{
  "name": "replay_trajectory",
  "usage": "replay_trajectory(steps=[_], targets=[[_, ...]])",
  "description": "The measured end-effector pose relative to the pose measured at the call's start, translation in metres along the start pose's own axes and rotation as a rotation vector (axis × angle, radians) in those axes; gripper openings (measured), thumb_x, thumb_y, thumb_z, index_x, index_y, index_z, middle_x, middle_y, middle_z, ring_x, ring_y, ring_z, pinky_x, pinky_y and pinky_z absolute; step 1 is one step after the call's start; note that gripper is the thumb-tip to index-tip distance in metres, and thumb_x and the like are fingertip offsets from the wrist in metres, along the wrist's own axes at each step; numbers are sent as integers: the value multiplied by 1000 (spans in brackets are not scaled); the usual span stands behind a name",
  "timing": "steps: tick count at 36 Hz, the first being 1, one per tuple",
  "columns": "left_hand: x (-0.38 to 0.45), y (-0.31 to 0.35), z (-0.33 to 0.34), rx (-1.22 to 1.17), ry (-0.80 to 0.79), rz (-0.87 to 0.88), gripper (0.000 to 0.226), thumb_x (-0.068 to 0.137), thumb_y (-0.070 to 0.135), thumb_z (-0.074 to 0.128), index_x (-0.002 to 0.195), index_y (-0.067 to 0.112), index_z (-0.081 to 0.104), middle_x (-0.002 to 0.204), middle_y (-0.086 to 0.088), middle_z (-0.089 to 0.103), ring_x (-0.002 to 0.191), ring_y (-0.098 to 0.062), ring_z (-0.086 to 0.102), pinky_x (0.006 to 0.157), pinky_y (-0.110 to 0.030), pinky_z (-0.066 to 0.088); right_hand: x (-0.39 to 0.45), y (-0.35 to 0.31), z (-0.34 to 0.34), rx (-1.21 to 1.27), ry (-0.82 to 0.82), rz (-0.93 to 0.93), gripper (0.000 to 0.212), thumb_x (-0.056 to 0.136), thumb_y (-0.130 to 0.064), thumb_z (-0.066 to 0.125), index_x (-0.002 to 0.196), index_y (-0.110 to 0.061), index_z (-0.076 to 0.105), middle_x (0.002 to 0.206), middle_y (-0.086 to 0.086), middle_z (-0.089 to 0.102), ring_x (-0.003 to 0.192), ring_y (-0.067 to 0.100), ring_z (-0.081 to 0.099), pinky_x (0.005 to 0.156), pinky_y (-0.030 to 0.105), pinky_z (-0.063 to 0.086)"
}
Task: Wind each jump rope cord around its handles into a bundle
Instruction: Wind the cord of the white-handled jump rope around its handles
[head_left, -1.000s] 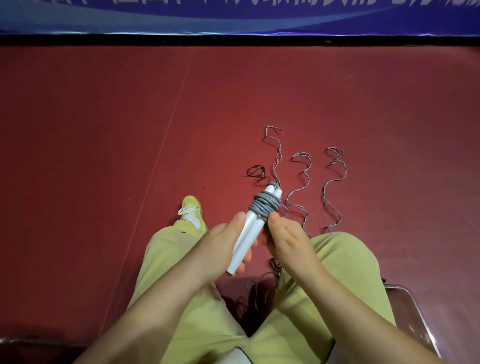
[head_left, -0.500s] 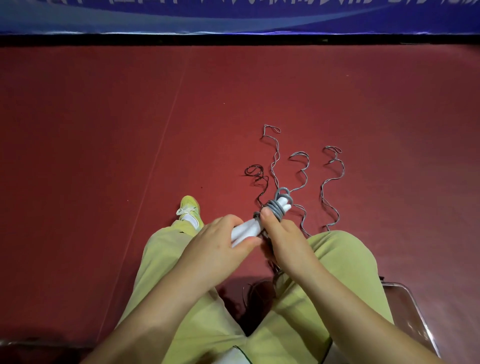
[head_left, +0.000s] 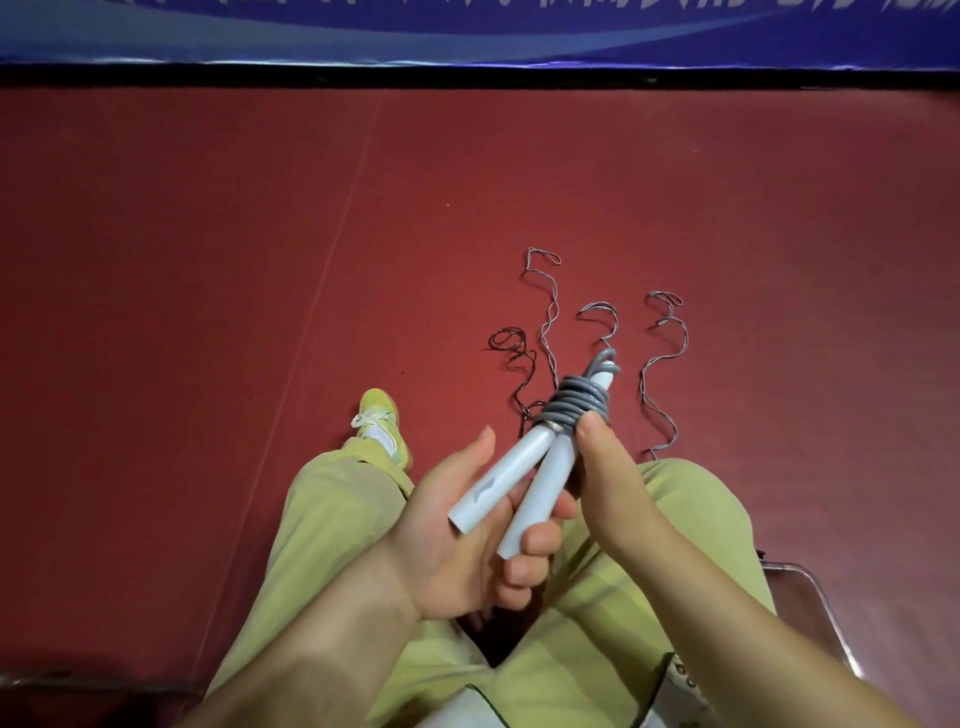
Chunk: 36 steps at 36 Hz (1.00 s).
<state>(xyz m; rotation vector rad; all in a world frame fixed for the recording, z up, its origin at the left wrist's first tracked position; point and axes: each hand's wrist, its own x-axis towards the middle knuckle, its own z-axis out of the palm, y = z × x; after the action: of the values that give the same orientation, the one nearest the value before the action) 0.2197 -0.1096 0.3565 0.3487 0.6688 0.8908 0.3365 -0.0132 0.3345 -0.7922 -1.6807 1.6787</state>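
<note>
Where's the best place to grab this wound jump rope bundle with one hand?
Probably the bare white handles, just below the grey coil, coming from the side across both. They lie side by side and splay toward their free ends, so a grip near the coil should keep them together.

Floor (head_left: 208, 260) is a dark red mat, with a faint seam line running diagonally across it, off to the left of the left hand (head_left: 457, 540). Lying right on it, just beyond both hands, are four loose cords: a dark tangled cord (head_left: 511, 345) nearest the left hand, then three wavy grey cords (head_left: 545, 322) stretching away, the last one past the right hand (head_left: 613, 483). A yellow-green shoe (head_left: 382, 423) sits on the floor too, left of the cords.
</note>
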Motion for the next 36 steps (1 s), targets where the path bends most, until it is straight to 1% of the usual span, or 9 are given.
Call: replay_trajectory(steps=[3,7,11,14,18,22,27,32,36], targets=[[-4,9,-1,75,104,30,65,81,65,31,82,11,69,67,-3,49,46,-14,43,47,-25,25,-1,0,0,-185,-38,-15,90,73,-88,30,66,2,40,60,10,37,59,24,31,55,46,29],[-8,13,-4,129,260,105,58,82,57,37,80,7,67,65,-8,49,43,-16,39,44,-25,21,0,0,3,-333,-30,-40,53,88,-61,20,59,-20,36,47,-13,39,48,3,31,51,21,26],[-10,12,-7,173,342,150,58,78,58,39,72,9,71,63,-9,47,46,-16,37,47,-29,14,3,-2,9,-372,-52,-37,46,92,-48,18,59,-21,36,46,-14,38,46,3,31,49,19,25],[-11,11,-4,232,420,182,58,85,55,38,72,8,68,59,-9,49,43,-17,38,47,-27,17,6,0,11,-364,-74,-8,46,92,-51,20,58,-23,32,45,-14,34,45,4,28,49,21,24],[-8,11,-7,634,684,239,56,100,45,29,77,7,64,56,-4,55,46,-20,46,50,-27,35,11,9,3,-374,-138,55,45,91,-53,26,57,-23,33,44,-13,34,45,4,27,53,29,22],[-8,12,-4,801,712,233,52,101,42,28,79,10,62,60,-2,58,51,-20,50,57,-27,43,10,12,0,-371,-146,71,47,91,-53,26,55,-24,35,45,-12,34,45,5,27,53,31,23],[-4,11,-11,1150,895,247,53,89,61,30,68,20,56,67,1,61,62,-19,55,77,-45,50,10,13,3,-391,-108,177,55,89,-62,17,60,-21,40,43,-11,39,43,6,32,56,32,27],[-7,9,-12,1418,980,224,37,85,61,36,88,32,57,75,9,60,78,-13,58,75,-36,49,10,13,4,-360,-124,313,68,78,-73,19,67,-17,57,42,-11,43,39,2,36,55,27,26],[-10,8,-10,1423,979,308,37,79,63,42,91,32,57,77,7,60,79,-12,58,76,-39,49,8,10,5,-202,-120,347,54,73,-72,35,59,-22,51,48,-8,38,42,8,29,48,26,22]])
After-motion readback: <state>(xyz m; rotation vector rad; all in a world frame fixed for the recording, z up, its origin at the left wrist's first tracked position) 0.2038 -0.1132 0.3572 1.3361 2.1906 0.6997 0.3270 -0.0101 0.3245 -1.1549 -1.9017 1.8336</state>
